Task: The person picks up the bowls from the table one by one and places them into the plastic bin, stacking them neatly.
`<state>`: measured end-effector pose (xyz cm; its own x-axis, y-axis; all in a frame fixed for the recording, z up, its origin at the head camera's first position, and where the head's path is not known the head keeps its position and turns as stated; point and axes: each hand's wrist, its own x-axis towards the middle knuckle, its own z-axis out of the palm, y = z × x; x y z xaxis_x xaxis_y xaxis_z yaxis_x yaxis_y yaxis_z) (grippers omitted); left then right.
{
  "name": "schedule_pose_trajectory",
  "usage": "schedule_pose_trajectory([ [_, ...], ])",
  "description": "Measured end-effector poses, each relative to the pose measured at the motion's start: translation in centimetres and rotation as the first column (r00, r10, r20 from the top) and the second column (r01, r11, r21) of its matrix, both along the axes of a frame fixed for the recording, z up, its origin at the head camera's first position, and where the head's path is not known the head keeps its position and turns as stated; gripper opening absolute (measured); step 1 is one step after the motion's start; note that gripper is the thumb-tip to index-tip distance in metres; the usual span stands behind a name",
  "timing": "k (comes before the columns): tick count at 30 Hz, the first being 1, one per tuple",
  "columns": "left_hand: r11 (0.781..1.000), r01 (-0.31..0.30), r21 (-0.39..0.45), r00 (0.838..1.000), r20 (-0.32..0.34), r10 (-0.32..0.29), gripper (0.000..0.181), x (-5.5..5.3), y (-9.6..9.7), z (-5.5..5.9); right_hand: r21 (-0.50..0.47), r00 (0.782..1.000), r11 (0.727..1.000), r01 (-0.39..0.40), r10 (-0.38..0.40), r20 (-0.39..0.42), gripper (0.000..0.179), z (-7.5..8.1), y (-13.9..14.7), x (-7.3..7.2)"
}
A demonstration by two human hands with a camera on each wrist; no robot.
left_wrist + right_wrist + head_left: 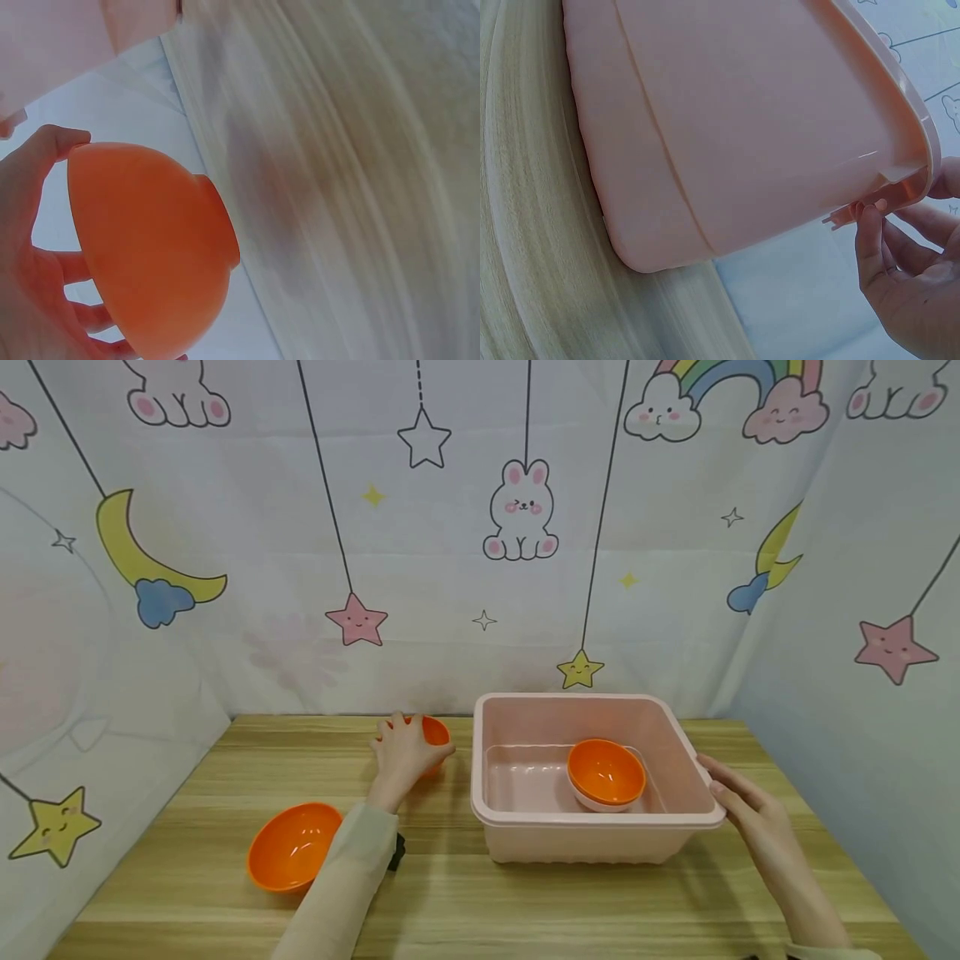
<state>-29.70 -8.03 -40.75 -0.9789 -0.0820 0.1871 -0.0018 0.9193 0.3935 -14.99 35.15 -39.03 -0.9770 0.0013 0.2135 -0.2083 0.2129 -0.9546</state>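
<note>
The tub (585,843) is pinched at its rim by the right hand (759,814), probably for steadiness. Left of it, a bowl (154,244) is gripped in the left hand (405,750) (spread across the rim, seemingly for balance).

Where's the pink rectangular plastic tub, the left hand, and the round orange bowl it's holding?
Pink rectangular plastic tub (585,843): head view, front outer wall.
Left hand (403,753): head view, its back.
Held round orange bowl (154,247): left wrist view, outer side.

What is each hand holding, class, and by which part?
The left hand grips an orange bowl by its rim; the right hand holds the pink basin by the rim at its right end.
</note>
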Motion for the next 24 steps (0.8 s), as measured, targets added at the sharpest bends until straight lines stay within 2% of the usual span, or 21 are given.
schedule_pose_trajectory([
  [5,1.000,0.010,-0.012,0.999,-0.042,-0.010,0.073,0.3,0.1,0.5,-0.001,1.000,1.000,-0.001,0.001,-0.005,0.046,0.0,0.0,0.0],
  [24,0.999,0.051,0.004,0.997,-0.059,-0.051,0.071,1.1,0.4,1.8,-0.017,1.000,1.000,-0.005,0.005,-0.020,0.045,-0.1,-0.1,0.0],
])
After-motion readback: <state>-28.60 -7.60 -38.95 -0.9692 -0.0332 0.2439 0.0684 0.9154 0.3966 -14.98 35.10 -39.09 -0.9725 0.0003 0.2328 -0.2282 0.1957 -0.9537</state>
